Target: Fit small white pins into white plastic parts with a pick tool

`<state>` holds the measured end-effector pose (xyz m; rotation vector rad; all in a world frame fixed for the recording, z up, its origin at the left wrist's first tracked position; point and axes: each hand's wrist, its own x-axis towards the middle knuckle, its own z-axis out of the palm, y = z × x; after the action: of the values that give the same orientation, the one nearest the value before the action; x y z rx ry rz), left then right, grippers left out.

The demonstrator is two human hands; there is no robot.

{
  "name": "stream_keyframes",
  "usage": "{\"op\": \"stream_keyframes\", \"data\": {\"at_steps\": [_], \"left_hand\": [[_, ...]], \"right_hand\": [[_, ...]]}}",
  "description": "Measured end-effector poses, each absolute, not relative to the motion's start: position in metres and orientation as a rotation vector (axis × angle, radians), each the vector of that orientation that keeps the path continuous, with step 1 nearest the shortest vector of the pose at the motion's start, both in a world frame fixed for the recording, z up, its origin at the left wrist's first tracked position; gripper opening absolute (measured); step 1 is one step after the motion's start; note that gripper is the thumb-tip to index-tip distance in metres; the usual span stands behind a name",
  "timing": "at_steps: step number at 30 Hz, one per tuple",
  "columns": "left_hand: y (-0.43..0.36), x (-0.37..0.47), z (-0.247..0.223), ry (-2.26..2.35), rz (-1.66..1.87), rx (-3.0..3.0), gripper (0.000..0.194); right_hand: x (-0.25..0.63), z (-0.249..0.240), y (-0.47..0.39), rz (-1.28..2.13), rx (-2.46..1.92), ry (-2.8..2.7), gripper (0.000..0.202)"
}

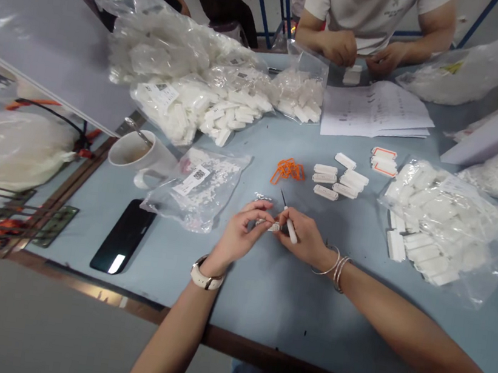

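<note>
My left hand (244, 230) pinches the left end of a small white plastic piece (273, 227) just above the blue table. My right hand (301, 233) touches the piece's other end with its fingertips and also holds a white-handled tool (291, 230), whose thin dark tip points up and away. Tiny white parts (262, 197) lie just beyond my left fingers. Farther off is a small pile of orange frames (288, 171). White plastic housings (325, 192) lie in a loose group to the right of that pile, and a few more (384, 161) have orange edging.
Left of my hands are a bag of tiny white parts (205, 188), a black phone (124, 236) and a white mug (143, 154). Bags of white pieces (448, 228) stand right and behind. Across the table (251, 309), a person's hands (343, 48) work beside papers (373, 110).
</note>
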<state>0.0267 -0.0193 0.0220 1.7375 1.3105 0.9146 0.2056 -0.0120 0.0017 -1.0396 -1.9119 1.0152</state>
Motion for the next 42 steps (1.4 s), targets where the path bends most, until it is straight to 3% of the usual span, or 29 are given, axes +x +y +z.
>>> {"op": "stream_keyframes", "data": {"at_steps": [16,30,42], "left_hand": [[-0.016,0.029,0.012,1.318,0.864,1.926,0.015],[-0.021,0.035,0.016,1.423,0.789,1.748,0.012],[-0.009,0.008,0.01,1.744,1.045,1.737,0.019]], "right_hand": [[0.204,0.002,-0.011,1.017,-1.075,-1.904,0.018],[0.206,0.0,-0.012,0.95,-1.019,-1.936,0.016],[0.206,0.0,-0.012,1.014,-1.031,-1.925,0.016]]}}
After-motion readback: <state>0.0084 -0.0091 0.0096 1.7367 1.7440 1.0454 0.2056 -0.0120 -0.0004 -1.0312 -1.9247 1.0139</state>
